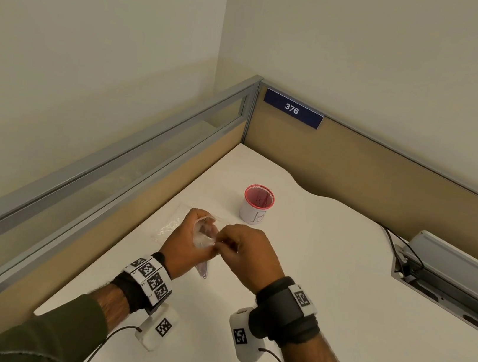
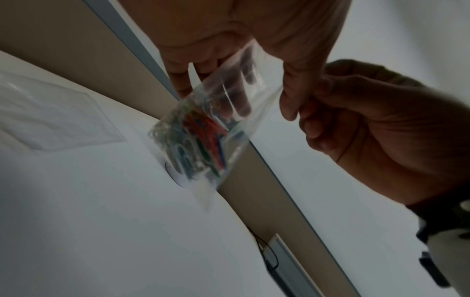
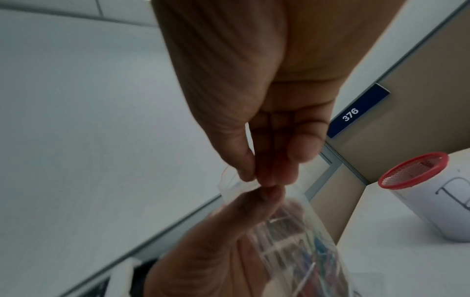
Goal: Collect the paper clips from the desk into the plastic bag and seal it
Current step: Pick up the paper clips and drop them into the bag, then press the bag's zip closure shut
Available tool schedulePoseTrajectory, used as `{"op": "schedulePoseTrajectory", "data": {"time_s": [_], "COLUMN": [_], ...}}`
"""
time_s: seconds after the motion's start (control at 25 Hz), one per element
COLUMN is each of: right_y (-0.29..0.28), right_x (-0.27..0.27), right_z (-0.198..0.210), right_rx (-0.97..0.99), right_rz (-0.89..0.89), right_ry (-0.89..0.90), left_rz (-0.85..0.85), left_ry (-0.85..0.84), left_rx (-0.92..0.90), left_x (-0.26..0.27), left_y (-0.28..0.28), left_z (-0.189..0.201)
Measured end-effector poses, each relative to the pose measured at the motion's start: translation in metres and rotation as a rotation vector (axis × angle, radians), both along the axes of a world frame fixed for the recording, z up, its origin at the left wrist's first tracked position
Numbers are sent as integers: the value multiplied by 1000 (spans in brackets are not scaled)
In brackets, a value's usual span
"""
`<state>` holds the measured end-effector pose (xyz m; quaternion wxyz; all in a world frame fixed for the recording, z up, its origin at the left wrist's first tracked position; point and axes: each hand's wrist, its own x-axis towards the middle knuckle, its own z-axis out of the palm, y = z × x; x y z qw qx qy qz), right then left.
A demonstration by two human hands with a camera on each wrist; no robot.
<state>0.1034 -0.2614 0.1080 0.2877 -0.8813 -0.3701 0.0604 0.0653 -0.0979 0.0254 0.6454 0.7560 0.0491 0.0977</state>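
Roughly vertical bag (image 2: 223, 112), mouth up (clips (image 2: 193, 140) low)

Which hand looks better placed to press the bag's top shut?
Probably the right hand: its fingertips already pinch the plastic bag at its top edge, while the left hand holds the bag's body.

I see a clear, glossy plastic bag (image 2: 230, 104), thin and crinkled, with coloured coated paper clips (image 2: 195, 138) showing through it. The worktop (image 1: 324, 286) looks matt white and smooth. The cup (image 1: 253, 211) has a red mesh top and a white paper wrap. The partition rail (image 1: 105, 154) is brushed grey metal over a tan panel
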Motion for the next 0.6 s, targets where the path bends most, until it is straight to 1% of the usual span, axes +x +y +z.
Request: {"op": "schedulePoseTrajectory", "data": {"time_s": [0.12,0.2,0.4,0.48,0.6], "right_y": [-5,-8,-11,-11,-11], "right_x": [4,5,0,-1,-1], "right_z": [10,14,20,21,21], "right_rx": [120,161,152,150,166], "right_rz": [-32,-42,26,34,27], "right_ry": [46,71,110,125,131], "left_rz": [2,7,99,115,92], "left_ry": [13,23,53,68,59], "left_rx": [-133,-240,-419,-442,-355], "left_x": [-8,-15,-29,-30,-25], "left_y": [10,14,15,15,15], "left_z": [2,3,9,12,18]}}
